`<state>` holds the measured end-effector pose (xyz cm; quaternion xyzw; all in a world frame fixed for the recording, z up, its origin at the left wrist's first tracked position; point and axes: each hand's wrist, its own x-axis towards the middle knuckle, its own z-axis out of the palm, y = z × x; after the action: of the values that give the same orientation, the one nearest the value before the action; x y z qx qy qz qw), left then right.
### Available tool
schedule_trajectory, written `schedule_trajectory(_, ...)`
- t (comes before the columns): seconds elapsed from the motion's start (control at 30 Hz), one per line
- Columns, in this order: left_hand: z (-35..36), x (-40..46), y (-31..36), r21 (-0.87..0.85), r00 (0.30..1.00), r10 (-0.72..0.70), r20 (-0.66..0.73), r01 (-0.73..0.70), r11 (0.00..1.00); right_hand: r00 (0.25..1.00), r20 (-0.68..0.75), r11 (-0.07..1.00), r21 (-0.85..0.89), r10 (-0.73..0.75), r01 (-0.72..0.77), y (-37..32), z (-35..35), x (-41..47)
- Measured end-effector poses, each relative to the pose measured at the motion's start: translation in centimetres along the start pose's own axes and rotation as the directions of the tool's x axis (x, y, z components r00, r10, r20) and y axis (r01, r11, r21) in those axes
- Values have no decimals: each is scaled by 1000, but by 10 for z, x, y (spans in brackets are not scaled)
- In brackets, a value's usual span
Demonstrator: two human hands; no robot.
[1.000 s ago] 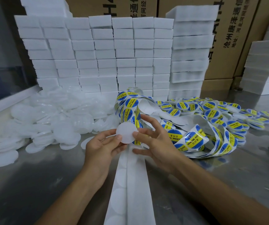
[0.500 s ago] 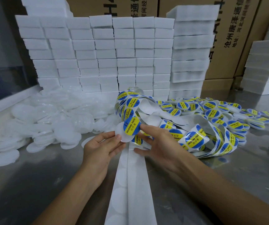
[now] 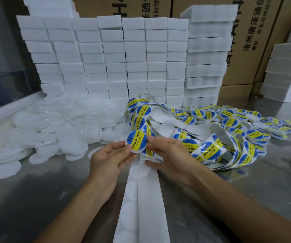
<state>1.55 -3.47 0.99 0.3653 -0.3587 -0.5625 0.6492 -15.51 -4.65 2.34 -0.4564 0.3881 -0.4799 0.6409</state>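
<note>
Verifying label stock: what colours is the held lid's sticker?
Round sticker on clear lid: blue, yellow band, black text; head view.

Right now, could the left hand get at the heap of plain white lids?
Probably yes: the heap lies close beside the left hand with nothing standing between. But that hand pinches a labelled lid, which it would likely set down first.

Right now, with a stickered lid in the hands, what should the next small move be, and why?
Probably rub the sticker flat with a fingertip of the right hand. The left hand grips the lid by its lower left rim, the sticker sits on its face, and the right hand only touches its right edge. The labelled lids heaped at right suggest where it goes afterwards.
</note>
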Motion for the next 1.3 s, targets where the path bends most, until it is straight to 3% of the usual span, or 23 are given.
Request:
schedule_trajectory(0.63,2,-3,2,62,997,51,-55,-47,997,999,-52,999,-41,6,-8,-1,3,-1)
schedule_trajectory(0.83,7,-10,2,131,991,130,-25,-126,983,953,-227,967,-205,-199,154,7,10,-2)
schedule_trajectory(1.03,11,-11,2,189,985,173,-14,-168,968,892,-259,916,-257,-372,308,8,10,-4)
schedule_trajectory(1.23,11,-13,7,90,992,122,32,-125,988,837,-299,877,-303,-458,372,12,13,-4)
schedule_trajectory(1.3,12,-14,6,45,994,95,54,-97,994,819,-247,826,-395,-517,402,14,13,-4)
